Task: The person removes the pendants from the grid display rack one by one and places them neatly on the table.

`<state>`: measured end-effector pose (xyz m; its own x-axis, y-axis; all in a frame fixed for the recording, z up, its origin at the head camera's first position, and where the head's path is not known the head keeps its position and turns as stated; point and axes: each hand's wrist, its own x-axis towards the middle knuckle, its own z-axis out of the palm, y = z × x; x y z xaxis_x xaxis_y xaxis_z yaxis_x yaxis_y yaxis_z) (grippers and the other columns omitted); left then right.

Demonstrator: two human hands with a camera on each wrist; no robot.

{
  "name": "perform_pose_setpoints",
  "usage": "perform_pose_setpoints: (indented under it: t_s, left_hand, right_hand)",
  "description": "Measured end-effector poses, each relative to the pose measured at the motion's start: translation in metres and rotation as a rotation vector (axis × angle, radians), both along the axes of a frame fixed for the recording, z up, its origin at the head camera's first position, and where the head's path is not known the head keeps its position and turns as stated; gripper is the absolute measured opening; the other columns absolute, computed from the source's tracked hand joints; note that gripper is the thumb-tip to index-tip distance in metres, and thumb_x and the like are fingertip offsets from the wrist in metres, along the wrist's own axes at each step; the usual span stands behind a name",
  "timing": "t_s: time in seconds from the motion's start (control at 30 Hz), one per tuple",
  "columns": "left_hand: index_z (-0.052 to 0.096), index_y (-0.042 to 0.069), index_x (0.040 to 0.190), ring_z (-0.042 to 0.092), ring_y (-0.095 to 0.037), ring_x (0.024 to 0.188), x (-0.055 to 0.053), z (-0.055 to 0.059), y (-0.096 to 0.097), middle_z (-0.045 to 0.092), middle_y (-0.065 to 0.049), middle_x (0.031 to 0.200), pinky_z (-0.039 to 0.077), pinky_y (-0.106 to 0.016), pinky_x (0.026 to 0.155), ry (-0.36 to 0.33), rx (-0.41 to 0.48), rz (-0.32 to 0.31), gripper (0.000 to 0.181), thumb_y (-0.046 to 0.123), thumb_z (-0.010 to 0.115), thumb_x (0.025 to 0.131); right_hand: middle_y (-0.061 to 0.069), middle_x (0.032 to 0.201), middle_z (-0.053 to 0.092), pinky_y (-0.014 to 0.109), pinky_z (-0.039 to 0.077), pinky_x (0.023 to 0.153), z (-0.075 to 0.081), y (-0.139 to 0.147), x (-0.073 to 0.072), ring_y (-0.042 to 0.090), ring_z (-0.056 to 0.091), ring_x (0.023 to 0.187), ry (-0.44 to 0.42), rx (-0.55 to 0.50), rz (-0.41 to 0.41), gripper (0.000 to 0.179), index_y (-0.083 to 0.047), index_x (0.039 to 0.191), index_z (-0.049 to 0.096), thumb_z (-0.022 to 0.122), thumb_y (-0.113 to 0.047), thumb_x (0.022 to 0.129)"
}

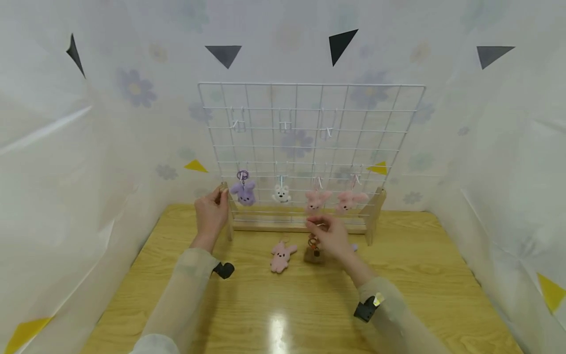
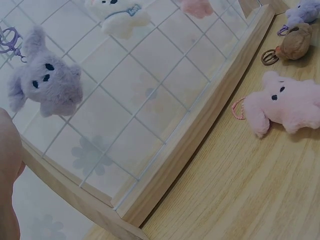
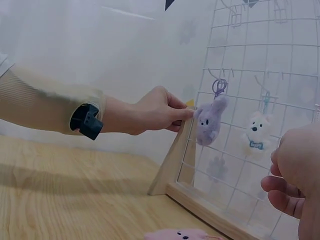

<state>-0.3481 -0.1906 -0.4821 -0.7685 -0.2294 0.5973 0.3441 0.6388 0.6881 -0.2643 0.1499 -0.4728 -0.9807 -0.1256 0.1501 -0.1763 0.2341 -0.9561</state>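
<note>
My left hand pinches the top of the left wooden post of a stand that holds a white wire grid. My right hand hovers before the lower grid with loosely curled fingers; nothing shows in them. Below it on the table lie a brown plush keychain with a ring, a pink plush keychain and a partly hidden purple plush. On lower hooks hang a purple plush keychain, a white bear keychain and two pink plush keychains.
Three bare hooks sit on the upper grid. The wooden table spreads in front of the stand. Behind is a flower-patterned sheet with black and yellow triangles.
</note>
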Motion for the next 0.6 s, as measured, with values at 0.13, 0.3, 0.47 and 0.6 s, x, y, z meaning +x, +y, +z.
perform_pose_setpoints:
  t_s: [0.13,0.3,0.47,0.6]
  left_hand:
    - [0.076,-0.006,0.119,0.074,-0.032,0.068,0.001,0.0,0.0,0.077,-0.023,0.091,0.062,-0.047,0.063,0.003,0.0,0.0,0.028,0.017,0.07,0.105]
    - [0.077,-0.007,0.116,0.073,-0.033,0.067,0.0,0.0,0.0,0.077,-0.023,0.088,0.062,-0.049,0.063,0.018,-0.004,0.002,0.026,0.015,0.071,0.104]
    - [0.076,-0.009,0.116,0.074,-0.035,0.069,0.0,0.0,-0.001,0.077,-0.024,0.089,0.063,-0.05,0.065,0.015,-0.005,-0.001,0.027,0.015,0.071,0.103]
    - [0.076,-0.009,0.116,0.074,-0.035,0.069,-0.001,0.0,-0.001,0.077,-0.025,0.089,0.063,-0.049,0.064,0.005,-0.004,0.001,0.028,0.015,0.071,0.104]
  right_hand:
    - [0.019,0.111,0.071,0.025,0.057,0.063,0.011,0.016,0.002,0.014,0.069,0.077,0.051,0.058,-0.022,0.026,0.006,0.121,0.069,0.069,-0.015,0.106]
    - [0.022,0.113,0.071,0.025,0.057,0.062,0.022,0.033,0.001,0.014,0.07,0.077,0.059,0.062,-0.048,0.027,0.007,0.122,0.069,0.068,-0.015,0.106]
    - [0.021,0.106,0.072,0.026,0.058,0.059,0.028,0.048,-0.004,0.016,0.071,0.075,0.105,0.035,-0.068,0.024,0.011,0.118,0.069,0.068,-0.01,0.106]
    - [0.024,0.105,0.072,0.028,0.058,0.058,0.033,0.059,-0.009,0.016,0.071,0.074,0.144,0.018,-0.075,0.025,0.012,0.118,0.068,0.068,-0.009,0.105]
